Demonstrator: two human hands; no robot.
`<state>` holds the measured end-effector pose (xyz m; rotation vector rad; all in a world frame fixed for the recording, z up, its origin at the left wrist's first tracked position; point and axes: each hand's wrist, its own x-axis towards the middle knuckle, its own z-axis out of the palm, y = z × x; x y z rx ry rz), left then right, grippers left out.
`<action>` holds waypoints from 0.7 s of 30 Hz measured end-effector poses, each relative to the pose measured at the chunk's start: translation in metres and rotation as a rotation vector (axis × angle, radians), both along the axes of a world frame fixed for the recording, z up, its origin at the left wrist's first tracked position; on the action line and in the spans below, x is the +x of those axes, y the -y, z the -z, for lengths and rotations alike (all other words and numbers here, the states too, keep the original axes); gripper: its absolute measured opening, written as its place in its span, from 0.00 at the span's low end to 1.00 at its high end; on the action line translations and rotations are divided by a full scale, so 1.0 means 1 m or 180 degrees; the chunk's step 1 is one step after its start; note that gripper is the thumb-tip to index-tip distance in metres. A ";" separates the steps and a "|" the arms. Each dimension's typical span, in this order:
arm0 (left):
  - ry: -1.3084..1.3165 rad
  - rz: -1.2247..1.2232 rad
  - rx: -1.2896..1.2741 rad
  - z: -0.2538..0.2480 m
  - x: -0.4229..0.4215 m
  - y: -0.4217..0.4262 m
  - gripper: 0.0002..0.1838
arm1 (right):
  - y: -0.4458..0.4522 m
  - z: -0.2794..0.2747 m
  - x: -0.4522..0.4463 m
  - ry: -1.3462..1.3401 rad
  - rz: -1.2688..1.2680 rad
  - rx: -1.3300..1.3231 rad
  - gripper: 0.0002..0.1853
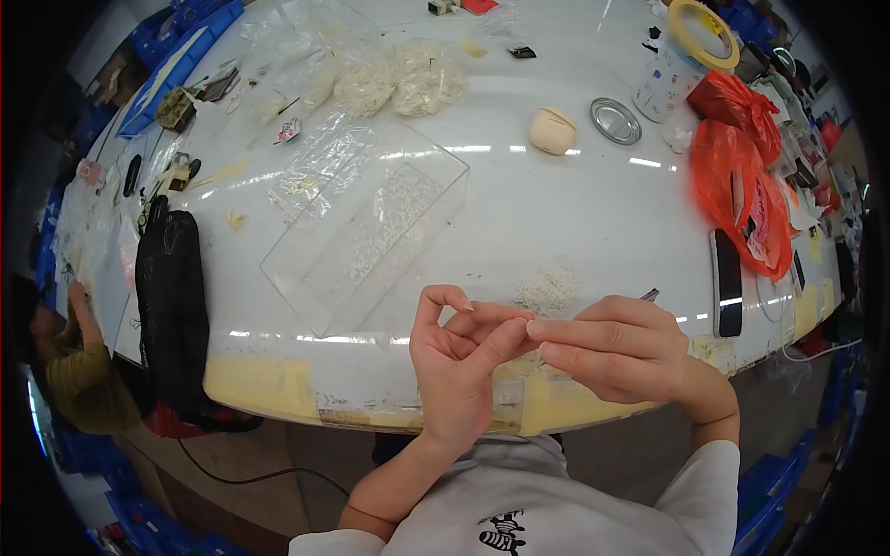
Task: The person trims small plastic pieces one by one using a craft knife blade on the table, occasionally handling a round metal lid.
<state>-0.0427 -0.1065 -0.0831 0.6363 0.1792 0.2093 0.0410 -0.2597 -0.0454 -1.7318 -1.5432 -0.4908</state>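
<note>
My left hand [459,361] and my right hand [621,350] meet at the fingertips above the table's near edge. Thumb and index finger of the left are pinched together, and the right fingertips press against them. Whatever sits between them is too small to make out. Just beyond the hands lies a small heap of tiny white pieces [549,287]. The grey tip of a metal tool [651,295] pokes out behind my right hand; whether it is held or lying there I cannot tell. Farther left, a clear plastic tray [306,295] holds many more white bits.
Bags of pale material [426,82] lie at the back. A beige cup [553,132], a round metal lid [616,121], a tape roll [703,35], red plastic bags [732,185] and a phone [728,283] are rightward. Left are a black bag [172,306] and another person [83,371].
</note>
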 end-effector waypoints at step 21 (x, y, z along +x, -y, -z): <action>-0.0078 -0.0514 0.1165 -0.022 -0.004 -0.018 0.17 | 0.012 0.008 0.001 0.0370 -0.0287 0.0091 0.17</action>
